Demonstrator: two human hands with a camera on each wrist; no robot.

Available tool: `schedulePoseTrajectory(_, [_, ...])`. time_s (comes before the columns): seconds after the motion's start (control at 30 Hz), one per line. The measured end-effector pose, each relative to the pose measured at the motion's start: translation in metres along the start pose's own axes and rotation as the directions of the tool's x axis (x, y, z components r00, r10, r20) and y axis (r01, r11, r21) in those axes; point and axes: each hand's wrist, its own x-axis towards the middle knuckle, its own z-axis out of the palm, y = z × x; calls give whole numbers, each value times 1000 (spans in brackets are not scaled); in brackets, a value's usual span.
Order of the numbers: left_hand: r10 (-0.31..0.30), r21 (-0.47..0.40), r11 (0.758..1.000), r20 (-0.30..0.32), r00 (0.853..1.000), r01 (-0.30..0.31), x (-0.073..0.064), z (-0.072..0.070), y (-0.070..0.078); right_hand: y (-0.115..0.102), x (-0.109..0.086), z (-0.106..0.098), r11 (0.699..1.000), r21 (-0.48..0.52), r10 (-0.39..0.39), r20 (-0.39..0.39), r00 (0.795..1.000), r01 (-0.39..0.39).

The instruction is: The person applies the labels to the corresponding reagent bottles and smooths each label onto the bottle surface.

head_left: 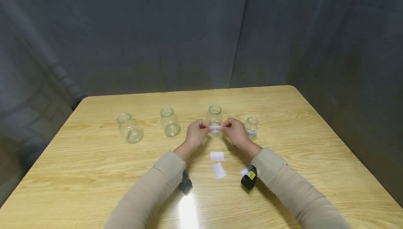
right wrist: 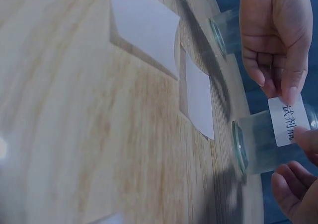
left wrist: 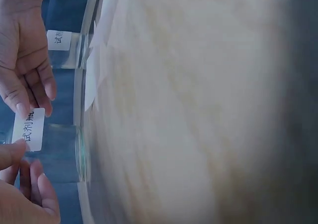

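In the head view my left hand (head_left: 196, 133) and right hand (head_left: 236, 132) meet at the front of a clear glass jar (head_left: 215, 111). Between them they pinch a small white label (head_left: 215, 129), one end each. Handwritten dark characters show on the label in the left wrist view, where my left thumb covers part of the writing. The label lies across the side of the jar (right wrist: 258, 134); whether it is stuck down I cannot tell. To the right, close to my right hand, stands a smaller glass jar (head_left: 252, 124) bearing a similar label (left wrist: 59, 40).
Two unlabelled glass jars stand to the left, one nearer (head_left: 170, 122) and one farther out (head_left: 130, 129). White paper pieces (head_left: 217, 156) lie on the wooden table (head_left: 94, 173) between my forearms, one partly behind the black right wrist device (head_left: 248, 181). A dark curtain (head_left: 189, 47) hangs behind.
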Motion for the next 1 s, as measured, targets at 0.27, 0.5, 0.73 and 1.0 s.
schedulePoseTrajectory(0.27, [24, 112, 994, -65, 998, -16, 5, 4, 0, 1, 4, 2, 1000, -15, 20, 0, 1000, -20])
schedulePoseTrajectory(0.5, [10, 71, 997, -41, 999, -7, 8, 4, -2, 1, 5, 2, 1000, -16, 16, 1, 1000, -16])
schedulePoseTrajectory(0.73, [64, 91, 994, -82, 995, -56, 9, 6, -3, 3, 7, 2, 1000, -6, -11, -10, 1000, 11])
schedulePoseTrajectory(1.0, [54, 114, 993, -84, 995, -44, 11, 5, -4, 3, 5, 3, 999, -24, -44, -31, 999, 43])
